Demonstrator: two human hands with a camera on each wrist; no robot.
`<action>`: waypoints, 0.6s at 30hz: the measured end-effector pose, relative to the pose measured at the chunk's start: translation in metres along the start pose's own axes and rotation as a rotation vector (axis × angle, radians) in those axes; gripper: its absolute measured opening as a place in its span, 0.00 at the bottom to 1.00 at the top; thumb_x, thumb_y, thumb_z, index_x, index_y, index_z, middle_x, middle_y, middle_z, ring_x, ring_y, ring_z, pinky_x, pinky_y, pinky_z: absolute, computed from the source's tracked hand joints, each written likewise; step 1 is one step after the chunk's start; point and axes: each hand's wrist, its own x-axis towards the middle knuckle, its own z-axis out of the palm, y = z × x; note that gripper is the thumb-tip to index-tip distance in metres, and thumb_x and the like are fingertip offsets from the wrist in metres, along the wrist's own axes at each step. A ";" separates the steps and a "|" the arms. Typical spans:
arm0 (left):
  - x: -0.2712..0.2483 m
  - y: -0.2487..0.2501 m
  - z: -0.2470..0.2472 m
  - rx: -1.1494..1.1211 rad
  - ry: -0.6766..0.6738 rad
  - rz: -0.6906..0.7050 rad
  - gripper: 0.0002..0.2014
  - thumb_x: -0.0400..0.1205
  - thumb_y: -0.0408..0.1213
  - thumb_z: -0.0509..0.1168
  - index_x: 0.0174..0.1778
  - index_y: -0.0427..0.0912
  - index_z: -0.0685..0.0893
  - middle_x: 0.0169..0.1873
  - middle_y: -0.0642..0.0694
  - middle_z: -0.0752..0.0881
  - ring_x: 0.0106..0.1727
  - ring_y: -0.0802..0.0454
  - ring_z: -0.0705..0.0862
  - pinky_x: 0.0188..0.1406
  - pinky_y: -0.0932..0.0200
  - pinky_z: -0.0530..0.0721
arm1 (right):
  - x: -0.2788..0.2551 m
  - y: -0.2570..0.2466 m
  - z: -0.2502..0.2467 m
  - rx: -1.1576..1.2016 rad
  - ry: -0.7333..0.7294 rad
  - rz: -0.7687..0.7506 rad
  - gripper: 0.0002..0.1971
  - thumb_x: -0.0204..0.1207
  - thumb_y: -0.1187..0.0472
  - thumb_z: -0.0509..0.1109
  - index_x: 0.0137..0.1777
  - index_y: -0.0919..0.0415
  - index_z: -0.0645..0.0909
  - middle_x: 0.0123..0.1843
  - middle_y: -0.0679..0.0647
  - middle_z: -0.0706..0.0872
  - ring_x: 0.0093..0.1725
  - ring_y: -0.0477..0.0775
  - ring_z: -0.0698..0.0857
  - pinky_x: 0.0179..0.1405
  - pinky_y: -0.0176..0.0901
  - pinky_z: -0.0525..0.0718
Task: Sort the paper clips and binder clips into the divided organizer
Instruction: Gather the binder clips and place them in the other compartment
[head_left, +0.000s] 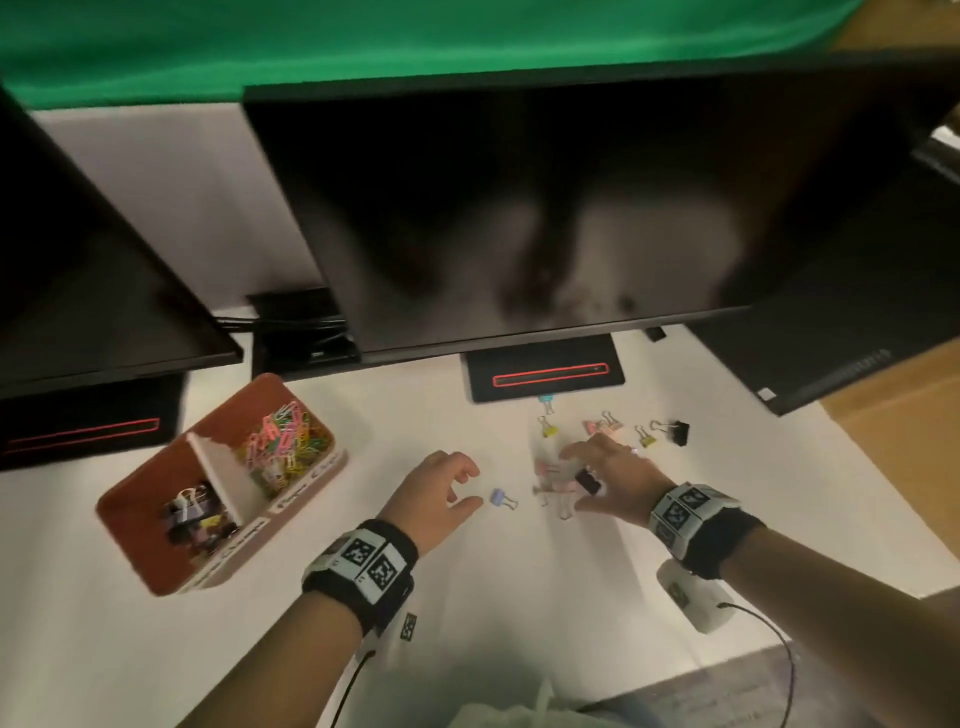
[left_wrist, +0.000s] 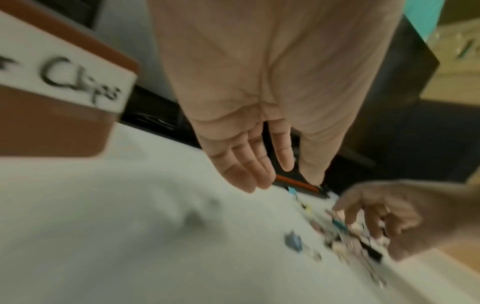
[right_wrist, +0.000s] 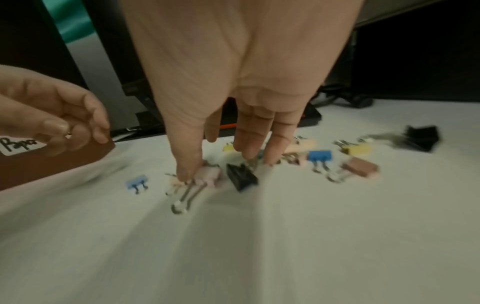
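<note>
Smooth white table (head_left: 519, 597), brown rounded divided organizer (head_left: 156, 486) left of my hands, glossy paper clips (head_left: 283, 434) in its far compartment, binder clips (head_left: 195, 512) in its near one, my left hand (head_left: 441, 486) loosely spread, empty, just left of a pale blue binder clip (head_left: 500, 498), my right hand (head_left: 610, 480) spread, thumb touching a pink binder clip (right_wrist: 207, 174), loose clips (head_left: 613, 426) beyond.
</note>
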 end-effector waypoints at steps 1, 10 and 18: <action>0.007 0.005 0.011 0.011 -0.032 -0.007 0.14 0.77 0.44 0.68 0.58 0.50 0.78 0.51 0.52 0.76 0.42 0.56 0.79 0.50 0.62 0.80 | -0.002 0.008 0.003 0.010 -0.013 -0.003 0.31 0.68 0.52 0.76 0.71 0.47 0.69 0.72 0.53 0.69 0.66 0.57 0.77 0.63 0.44 0.76; 0.039 0.010 0.062 0.142 -0.080 -0.028 0.05 0.79 0.32 0.65 0.49 0.41 0.84 0.47 0.52 0.73 0.45 0.55 0.79 0.57 0.60 0.80 | 0.017 0.029 0.013 0.028 -0.005 -0.126 0.12 0.74 0.58 0.72 0.56 0.56 0.81 0.58 0.53 0.78 0.55 0.54 0.80 0.63 0.50 0.80; 0.041 0.013 0.060 0.087 -0.001 -0.083 0.09 0.74 0.31 0.71 0.33 0.49 0.80 0.36 0.55 0.74 0.37 0.56 0.78 0.42 0.68 0.76 | 0.019 0.046 0.003 -0.060 0.145 -0.350 0.07 0.71 0.60 0.73 0.49 0.56 0.84 0.49 0.54 0.86 0.53 0.58 0.81 0.55 0.51 0.81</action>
